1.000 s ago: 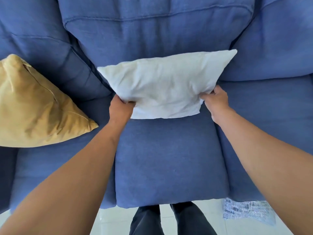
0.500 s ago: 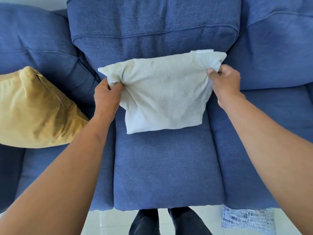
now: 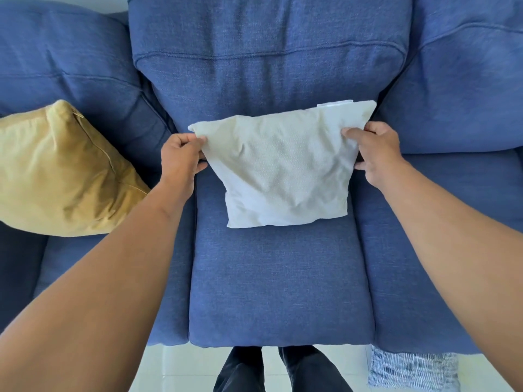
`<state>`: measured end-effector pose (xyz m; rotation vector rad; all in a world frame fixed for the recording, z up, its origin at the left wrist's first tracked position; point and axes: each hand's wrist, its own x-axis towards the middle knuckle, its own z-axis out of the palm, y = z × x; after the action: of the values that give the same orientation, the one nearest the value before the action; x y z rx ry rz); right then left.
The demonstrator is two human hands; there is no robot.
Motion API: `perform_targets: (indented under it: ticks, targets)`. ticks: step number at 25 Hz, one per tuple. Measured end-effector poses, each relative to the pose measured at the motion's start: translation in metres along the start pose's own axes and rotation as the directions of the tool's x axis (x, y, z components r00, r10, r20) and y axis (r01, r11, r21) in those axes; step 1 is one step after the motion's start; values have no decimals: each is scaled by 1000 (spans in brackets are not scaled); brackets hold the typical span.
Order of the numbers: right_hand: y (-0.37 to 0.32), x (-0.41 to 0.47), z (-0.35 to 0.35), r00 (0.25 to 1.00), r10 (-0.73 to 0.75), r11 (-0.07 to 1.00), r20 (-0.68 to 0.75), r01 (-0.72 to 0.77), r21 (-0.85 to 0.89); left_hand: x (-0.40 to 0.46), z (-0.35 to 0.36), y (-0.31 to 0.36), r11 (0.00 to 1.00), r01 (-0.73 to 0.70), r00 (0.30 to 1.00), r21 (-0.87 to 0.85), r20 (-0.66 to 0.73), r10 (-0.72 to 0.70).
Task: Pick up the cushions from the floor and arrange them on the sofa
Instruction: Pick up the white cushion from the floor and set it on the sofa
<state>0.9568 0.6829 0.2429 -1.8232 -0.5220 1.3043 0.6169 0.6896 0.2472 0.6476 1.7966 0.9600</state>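
A white cushion (image 3: 283,168) stands on the middle seat of the blue sofa (image 3: 277,284), leaning back against the middle backrest. My left hand (image 3: 179,158) pinches its upper left corner. My right hand (image 3: 373,149) grips its upper right edge. A yellow cushion (image 3: 62,171) lies on the left seat, propped against the left backrest.
A blue-and-white patterned cushion (image 3: 410,370) lies on the pale tiled floor at the sofa's front right edge, partly hidden by my right arm. My dark trouser legs (image 3: 280,369) stand just in front of the middle seat.
Both hands went from the white cushion's lower corners to its upper corners. The cushion now stands more upright against the backrest.
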Motion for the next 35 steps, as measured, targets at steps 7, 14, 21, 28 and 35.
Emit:
perform_targets:
  ticks: [7, 14, 21, 28, 35]
  targets:
    - [-6, -1, 13, 986, -166, 985, -19, 166, 37, 9, 10, 10, 997, -49, 994, -52, -99, 44]
    - [-13, 2, 16, 989, -145, 978, -8, 143, -150, 7, -7, 16, 965, -173, 963, 199, -170, 207]
    - [-15, 1, 17, 997, -75, 995, 6, 75, -69, 10, -7, 18, 963, -221, 943, 154, -220, 251]
    - [-15, -5, 16, 992, -113, 961, -64, 93, -260, 5, -5, 18, 988, -129, 970, 87, -195, 144]
    - [23, -71, -4, 986, -166, 860, -8, 141, -490, -88, 0, -37, 923, -40, 995, 382, -72, 73]
